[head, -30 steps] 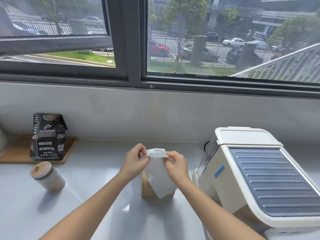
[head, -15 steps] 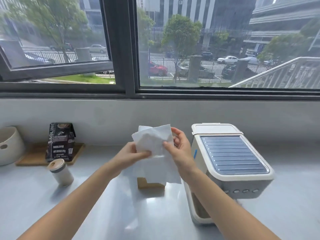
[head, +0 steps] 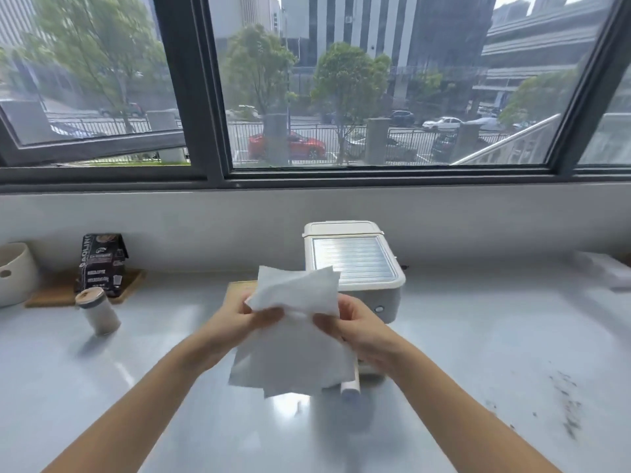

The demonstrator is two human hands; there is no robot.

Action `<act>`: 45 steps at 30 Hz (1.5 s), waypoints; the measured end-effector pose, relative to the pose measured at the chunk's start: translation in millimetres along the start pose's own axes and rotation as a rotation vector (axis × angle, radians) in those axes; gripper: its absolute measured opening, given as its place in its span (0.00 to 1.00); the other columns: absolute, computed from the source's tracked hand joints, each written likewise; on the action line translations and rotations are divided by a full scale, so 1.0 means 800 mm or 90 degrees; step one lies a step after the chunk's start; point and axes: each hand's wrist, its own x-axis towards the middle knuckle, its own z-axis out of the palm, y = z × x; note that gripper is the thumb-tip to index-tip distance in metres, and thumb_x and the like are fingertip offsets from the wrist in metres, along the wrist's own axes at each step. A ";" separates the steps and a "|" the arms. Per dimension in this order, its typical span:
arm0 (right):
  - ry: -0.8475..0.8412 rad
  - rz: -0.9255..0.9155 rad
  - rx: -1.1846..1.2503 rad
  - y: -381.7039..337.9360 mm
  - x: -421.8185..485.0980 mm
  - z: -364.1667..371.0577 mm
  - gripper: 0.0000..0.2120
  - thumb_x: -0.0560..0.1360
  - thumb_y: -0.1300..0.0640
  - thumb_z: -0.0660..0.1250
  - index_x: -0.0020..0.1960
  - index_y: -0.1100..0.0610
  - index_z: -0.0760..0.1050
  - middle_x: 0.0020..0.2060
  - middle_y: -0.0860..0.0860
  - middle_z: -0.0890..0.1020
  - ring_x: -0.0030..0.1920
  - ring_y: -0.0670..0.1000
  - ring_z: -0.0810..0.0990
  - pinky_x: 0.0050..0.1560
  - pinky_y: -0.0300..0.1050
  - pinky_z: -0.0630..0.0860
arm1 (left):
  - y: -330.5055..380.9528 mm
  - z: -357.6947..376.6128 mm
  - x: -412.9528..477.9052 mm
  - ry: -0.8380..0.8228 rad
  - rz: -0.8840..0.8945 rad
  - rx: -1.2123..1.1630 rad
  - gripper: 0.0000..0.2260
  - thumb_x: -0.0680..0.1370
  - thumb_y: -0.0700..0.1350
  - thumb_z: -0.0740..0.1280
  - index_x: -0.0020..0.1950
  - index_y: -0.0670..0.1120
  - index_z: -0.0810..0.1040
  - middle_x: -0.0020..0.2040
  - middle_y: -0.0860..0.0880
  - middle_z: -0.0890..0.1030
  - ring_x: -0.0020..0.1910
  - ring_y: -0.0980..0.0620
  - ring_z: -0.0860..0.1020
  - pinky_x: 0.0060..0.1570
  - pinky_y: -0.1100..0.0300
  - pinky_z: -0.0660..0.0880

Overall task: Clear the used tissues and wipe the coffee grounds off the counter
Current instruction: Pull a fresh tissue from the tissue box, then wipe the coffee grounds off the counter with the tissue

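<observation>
At the far left, a white bowl point(head: 13, 273) is seen at the frame edge beside a wooden board point(head: 51, 295) on which a dark coffee bag point(head: 102, 262) stands upright. Just in front of the board, a small lidded cup point(head: 98, 310) is set on the counter point(head: 478, 336).

At centre, a clean white tissue point(head: 293, 332) is held above the counter. Its left edge is pinched by the left hand point(head: 239, 322) between thumb and fingers; its right edge is pinched likewise by the right hand point(head: 355, 327). Both hands are thus closed on the sheet, which is partly unfolded, its lower part hanging free. A wooden tissue box point(head: 239, 291) is largely hidden behind the sheet, and a white coffee machine point(head: 355, 264) stands just behind the right hand.

At the lower right, scattered coffee grounds point(head: 563, 401) lie on the counter, well apart from the hands. A pale blurred shape at the far right edge cannot be identified; no used tissues are made out with certainty.

The step in hand is judged to be preparation of the wiping sheet. The next move calls for the tissue to be folded or bunched, carried rightward, pressed flat onto the grounds, and swept so that they are gathered rather than spread.
</observation>
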 end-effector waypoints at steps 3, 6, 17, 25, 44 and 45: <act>0.061 0.086 -0.006 0.007 -0.074 -0.043 0.08 0.70 0.63 0.67 0.47 0.58 0.81 0.42 0.53 0.82 0.38 0.49 0.80 0.36 0.38 0.76 | -0.018 0.081 -0.005 -0.084 -0.009 0.024 0.14 0.63 0.50 0.68 0.46 0.51 0.85 0.44 0.55 0.84 0.45 0.59 0.81 0.42 0.68 0.74; 0.112 0.159 -0.036 0.020 -0.146 -0.094 0.11 0.67 0.61 0.61 0.41 0.54 0.82 0.42 0.53 0.83 0.40 0.50 0.80 0.38 0.37 0.75 | -0.047 0.156 0.000 -0.150 -0.092 -0.020 0.23 0.62 0.57 0.63 0.48 0.44 0.85 0.49 0.50 0.85 0.49 0.54 0.82 0.44 0.65 0.75; 0.197 0.197 -0.202 0.105 -0.298 -0.196 0.17 0.70 0.65 0.62 0.54 0.48 0.70 0.44 0.50 0.77 0.38 0.42 0.75 0.39 0.35 0.72 | -0.120 0.351 0.030 -0.388 -0.263 0.137 0.12 0.71 0.50 0.70 0.52 0.51 0.75 0.41 0.55 0.80 0.41 0.56 0.74 0.41 0.61 0.66; 0.282 0.164 -0.435 0.160 -0.297 -0.260 0.19 0.71 0.51 0.63 0.60 0.38 0.64 0.51 0.42 0.76 0.55 0.41 0.74 0.56 0.43 0.73 | -0.168 0.404 0.102 -0.181 -0.116 0.388 0.05 0.67 0.37 0.63 0.39 0.47 0.74 0.38 0.51 0.77 0.39 0.51 0.74 0.37 0.58 0.68; 0.346 0.368 -0.808 0.230 -0.409 -0.586 0.22 0.79 0.54 0.59 0.71 0.56 0.64 0.73 0.53 0.64 0.74 0.54 0.59 0.72 0.50 0.56 | -0.275 0.441 0.105 0.187 -0.343 0.591 0.10 0.76 0.50 0.66 0.53 0.47 0.75 0.41 0.48 0.79 0.41 0.45 0.77 0.42 0.52 0.74; 0.358 0.366 -0.803 0.232 -0.410 -0.599 0.21 0.79 0.54 0.59 0.71 0.57 0.65 0.73 0.54 0.65 0.74 0.55 0.60 0.72 0.51 0.56 | -0.279 0.449 0.104 0.209 -0.329 0.593 0.08 0.77 0.48 0.64 0.53 0.46 0.77 0.42 0.47 0.79 0.42 0.43 0.78 0.43 0.51 0.75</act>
